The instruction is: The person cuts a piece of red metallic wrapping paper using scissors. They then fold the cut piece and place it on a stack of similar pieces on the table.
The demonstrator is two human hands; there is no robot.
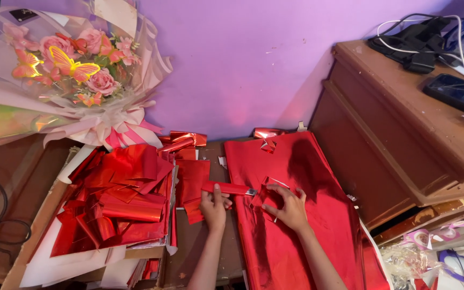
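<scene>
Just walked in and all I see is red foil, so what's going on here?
A person is cutting a large sheet of red foil. The left hand grips a red utility knife, its blade at the edge of a flap cut in the sheet, while the right hand presses the foil flat beside it. A heap of cut red foil pieces lies to the left, below a pink flower bouquet.

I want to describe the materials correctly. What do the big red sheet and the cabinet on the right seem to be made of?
The red sheet under the right hand looks like thin metallic foil paper: glossy, with bright reflections and soft creases. The cabinet seems to be brown wood with a matt, dusty finish, though painted board is possible. The cutter in the left hand looks like red plastic.
</scene>
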